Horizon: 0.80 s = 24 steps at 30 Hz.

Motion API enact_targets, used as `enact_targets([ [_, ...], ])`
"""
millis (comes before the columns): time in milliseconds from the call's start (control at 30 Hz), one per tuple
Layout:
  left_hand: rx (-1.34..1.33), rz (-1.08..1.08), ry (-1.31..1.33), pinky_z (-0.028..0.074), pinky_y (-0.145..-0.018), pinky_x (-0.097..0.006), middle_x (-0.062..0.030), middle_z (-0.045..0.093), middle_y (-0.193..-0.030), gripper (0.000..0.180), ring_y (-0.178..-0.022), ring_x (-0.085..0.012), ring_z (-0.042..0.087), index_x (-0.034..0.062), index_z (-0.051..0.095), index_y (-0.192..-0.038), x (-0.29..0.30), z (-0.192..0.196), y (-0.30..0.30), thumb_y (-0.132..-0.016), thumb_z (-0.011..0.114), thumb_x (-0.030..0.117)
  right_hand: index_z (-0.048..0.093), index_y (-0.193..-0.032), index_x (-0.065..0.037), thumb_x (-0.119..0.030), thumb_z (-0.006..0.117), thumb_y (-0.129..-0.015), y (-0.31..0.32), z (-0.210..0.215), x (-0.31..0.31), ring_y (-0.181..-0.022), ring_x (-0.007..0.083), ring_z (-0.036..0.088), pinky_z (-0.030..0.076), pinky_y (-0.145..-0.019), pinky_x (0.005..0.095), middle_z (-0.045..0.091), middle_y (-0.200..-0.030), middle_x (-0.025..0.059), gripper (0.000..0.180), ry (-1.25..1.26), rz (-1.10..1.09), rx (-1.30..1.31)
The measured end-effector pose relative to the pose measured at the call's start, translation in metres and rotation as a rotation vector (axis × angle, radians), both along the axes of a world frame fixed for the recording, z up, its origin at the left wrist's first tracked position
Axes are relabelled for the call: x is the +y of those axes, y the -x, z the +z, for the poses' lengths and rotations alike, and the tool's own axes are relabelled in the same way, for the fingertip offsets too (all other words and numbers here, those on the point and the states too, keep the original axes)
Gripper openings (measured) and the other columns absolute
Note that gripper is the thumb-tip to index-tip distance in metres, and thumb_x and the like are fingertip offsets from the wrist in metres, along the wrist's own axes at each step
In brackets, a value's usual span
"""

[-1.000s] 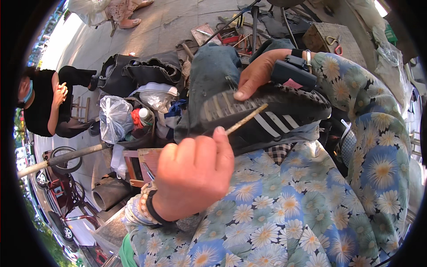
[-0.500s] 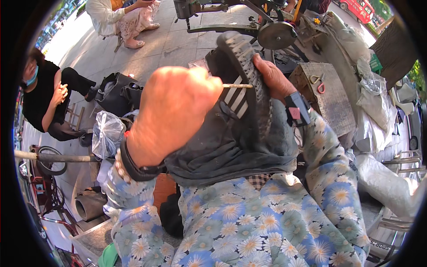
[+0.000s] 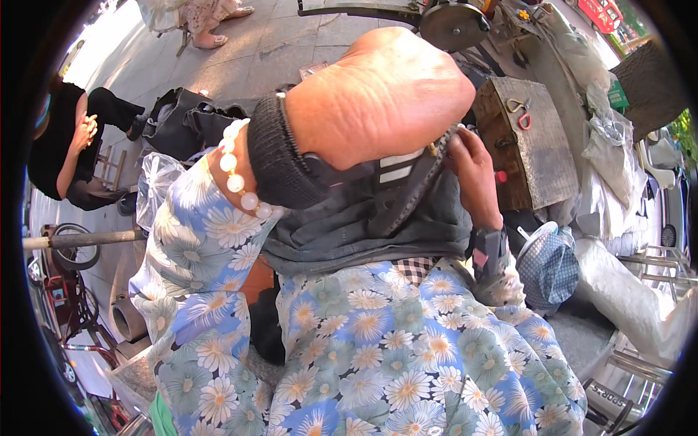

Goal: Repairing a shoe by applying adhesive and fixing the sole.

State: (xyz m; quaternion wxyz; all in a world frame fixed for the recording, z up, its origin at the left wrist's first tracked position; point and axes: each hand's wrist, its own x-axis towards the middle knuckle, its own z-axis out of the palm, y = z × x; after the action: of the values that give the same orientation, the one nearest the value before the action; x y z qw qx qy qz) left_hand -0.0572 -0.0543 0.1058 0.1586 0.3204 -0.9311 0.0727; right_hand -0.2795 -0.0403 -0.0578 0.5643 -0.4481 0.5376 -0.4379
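Observation:
A black shoe with white stripes and a ridged sole lies tilted over the dark cloth on my lap. My right hand is closed on the sole's edge, thumb and fingers bent around it. My left hand is bent in a fist above the shoe and hides its far part. Its fingers are turned out of sight. A small yellowish bit of the thin rod-like tool shows below the fist, against the sole; the rest is hidden.
A wooden box with red-handled scissors on top stands to the right. Beside my right forearm is a dotted cloth item. Black bags lie at the left, near a seated person. A machine's wheel is ahead.
My left hand has moved right and away from me, its wrist turning over, and now covers much of the shoe. The shoe and my right hand have shifted lower, and the whole view has tilted.

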Motion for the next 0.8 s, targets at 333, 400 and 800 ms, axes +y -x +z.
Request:
enact_targets([
  [333, -0.046, -0.034, 0.090, 0.054, -0.060, -0.032, -0.0098, 0.068, -0.072, 0.018, -0.073, -0.0237, 0.069, 0.0095, 0.072, -0.074, 0.005, -0.001, 0.024, -0.055, 0.073, 0.011, 0.061, -0.106, -0.008, 0.002, 0.063, -0.071, 0.004, 0.052, 0.043, -0.065, 0.0270, 0.056, 0.046, -0.058, 0.0357, 0.052, -0.077, 0.0085, 0.037, 0.951, 0.618, 0.991],
  [400, -0.062, -0.055, 0.069, 0.053, -0.060, -0.032, -0.0092, 0.068, -0.071, 0.019, -0.072, -0.0233, 0.069, 0.0101, 0.073, -0.073, 0.006, 0.002, 0.029, -0.054, 0.073, 0.013, 0.059, -0.113, -0.010, -0.001, 0.060, -0.070, 0.002, 0.057, 0.033, -0.064, 0.0267, 0.056, 0.045, -0.056, 0.0376, 0.050, -0.077, 0.0080, 0.044, 1.020, 0.624, 0.973],
  [800, -0.159, -0.031, -0.078, 0.053, -0.061, -0.032, -0.0083, 0.068, -0.072, 0.027, -0.073, -0.0214, 0.069, 0.0107, 0.074, -0.080, 0.010, 0.012, 0.039, -0.061, 0.071, 0.029, 0.058, -0.114, -0.010, -0.003, 0.057, -0.070, 0.002, 0.055, 0.030, -0.062, 0.0255, 0.058, 0.046, -0.056, 0.0370, 0.051, -0.075, 0.0062, 0.044, 1.023, 0.722, 1.129],
])
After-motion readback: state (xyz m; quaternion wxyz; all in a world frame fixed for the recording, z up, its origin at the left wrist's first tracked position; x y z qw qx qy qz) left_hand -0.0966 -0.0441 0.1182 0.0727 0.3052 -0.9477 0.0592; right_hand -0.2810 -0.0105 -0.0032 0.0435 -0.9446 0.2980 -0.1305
